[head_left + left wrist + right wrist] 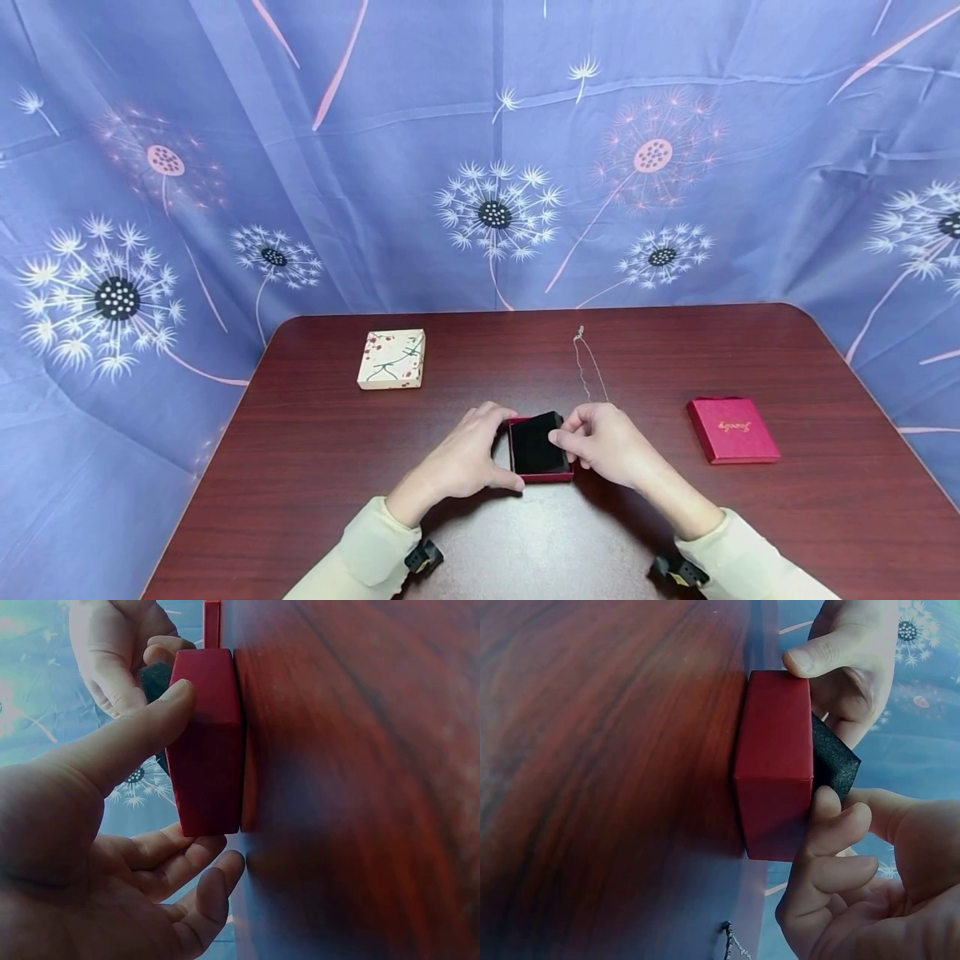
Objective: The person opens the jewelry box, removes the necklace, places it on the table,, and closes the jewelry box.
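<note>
In the head view, my left hand [467, 454] holds a small red box base [546, 478], its thumb at the near corner and fingers at the far side. A black cushioned insert [534, 448] sits tilted in the base. My right hand [606, 442] pinches the insert's right edge between thumb and fingers. The right wrist view shows that edge of the insert [835, 759] raised above the rim, while the red base [774, 735] stands on the table. Just beyond my right hand lies a thin chain necklace [579, 334], partly hidden behind the fingers.
A red lid [738, 437] with gold lettering lies to the right on the brown table [315, 467]. At the back left is a cream box [392, 360] with a floral print. Blue dandelion-patterned cloth [390, 183] hangs behind the table and along its sides.
</note>
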A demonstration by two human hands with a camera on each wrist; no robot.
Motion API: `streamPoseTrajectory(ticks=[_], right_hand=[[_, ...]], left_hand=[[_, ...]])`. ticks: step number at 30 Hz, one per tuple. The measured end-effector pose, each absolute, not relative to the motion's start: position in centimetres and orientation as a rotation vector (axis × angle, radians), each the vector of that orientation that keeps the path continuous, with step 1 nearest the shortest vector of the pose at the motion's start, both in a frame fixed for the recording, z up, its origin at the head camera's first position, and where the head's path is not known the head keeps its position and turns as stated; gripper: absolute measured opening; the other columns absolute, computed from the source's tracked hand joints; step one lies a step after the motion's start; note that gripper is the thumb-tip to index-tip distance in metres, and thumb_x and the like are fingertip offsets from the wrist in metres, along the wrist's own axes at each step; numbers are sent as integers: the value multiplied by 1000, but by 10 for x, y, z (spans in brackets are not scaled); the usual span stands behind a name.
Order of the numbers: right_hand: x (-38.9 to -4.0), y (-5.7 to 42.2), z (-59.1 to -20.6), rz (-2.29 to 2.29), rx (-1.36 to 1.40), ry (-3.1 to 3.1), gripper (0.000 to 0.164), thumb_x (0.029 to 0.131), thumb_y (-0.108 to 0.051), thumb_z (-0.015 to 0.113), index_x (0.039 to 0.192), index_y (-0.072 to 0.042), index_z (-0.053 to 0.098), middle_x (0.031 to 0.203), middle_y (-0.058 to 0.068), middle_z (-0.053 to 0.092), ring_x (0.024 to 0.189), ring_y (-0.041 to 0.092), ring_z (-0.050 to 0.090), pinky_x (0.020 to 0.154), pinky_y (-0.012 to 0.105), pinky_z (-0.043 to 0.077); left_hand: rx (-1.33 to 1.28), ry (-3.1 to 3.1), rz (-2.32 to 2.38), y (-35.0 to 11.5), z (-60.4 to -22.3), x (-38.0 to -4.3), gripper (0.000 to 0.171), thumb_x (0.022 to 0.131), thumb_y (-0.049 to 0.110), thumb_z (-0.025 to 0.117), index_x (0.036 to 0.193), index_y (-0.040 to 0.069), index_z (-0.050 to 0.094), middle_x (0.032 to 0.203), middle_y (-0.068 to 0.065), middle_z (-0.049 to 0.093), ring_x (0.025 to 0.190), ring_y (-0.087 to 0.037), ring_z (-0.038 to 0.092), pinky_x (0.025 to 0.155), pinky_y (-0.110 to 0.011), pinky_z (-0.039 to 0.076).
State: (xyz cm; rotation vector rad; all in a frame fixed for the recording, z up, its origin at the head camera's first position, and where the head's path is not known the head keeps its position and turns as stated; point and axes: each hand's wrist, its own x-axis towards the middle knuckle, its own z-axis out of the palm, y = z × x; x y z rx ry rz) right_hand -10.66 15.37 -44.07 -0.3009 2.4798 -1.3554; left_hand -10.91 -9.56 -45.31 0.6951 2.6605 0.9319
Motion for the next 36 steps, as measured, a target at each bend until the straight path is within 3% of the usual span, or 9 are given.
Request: streamPoseTrajectory(ticks=[18, 25, 36], right_hand=[[-104, 151, -443, -1244, -327, 2675, 20, 91, -15, 83, 82, -13, 65, 61, -6, 58, 54, 10, 54, 50, 26, 44], [-103, 152, -442, -1175, -431, 2712, 20, 90, -13, 84, 100, -9, 67, 70, -9, 61, 60, 9, 56, 55, 27, 47], [-105, 159, -437, -1155, -604, 2608, 34, 90, -12, 84, 119, -4, 70, 65, -7, 64, 53, 7, 58, 56, 26, 48]], left_hand=[[699, 2673, 911, -96, -454, -108, 91, 72, 34, 99, 146, 4, 56, 140, -5, 59, 132, -25, 52, 115, -42, 43], [710, 2683, 894, -96, -456, -109, 92, 73, 35, 99, 147, 4, 55, 141, -5, 58, 134, -25, 52, 116, -42, 42], [712, 2679, 903, -96, -456, -110, 90, 73, 35, 99, 146, 5, 56, 140, -6, 59, 133, -24, 52, 115, -41, 43]])
